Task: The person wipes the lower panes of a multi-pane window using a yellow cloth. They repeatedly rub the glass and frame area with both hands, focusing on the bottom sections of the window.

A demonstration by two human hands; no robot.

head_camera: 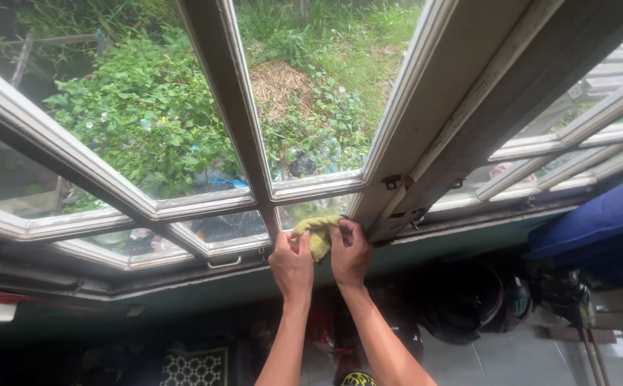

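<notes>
Both my hands are raised to the bottom of a white wooden window frame (225, 86). My left hand (292, 266) and my right hand (350, 254) together grip a yellow-green cloth (318, 234), pressed against the lowest small glass pane (311, 211) beside the vertical bar. The cloth is bunched between my fingers, and part of it is hidden behind them. Through the glass I see green plants and grass outside.
A metal handle (224, 263) hangs on the lower rail to the left. A blue cushion (597, 221) lies at the right. Dark helmets (468, 300) sit below the sill on a tiled floor (526, 357). A patterned mat (195, 367) lies at the bottom.
</notes>
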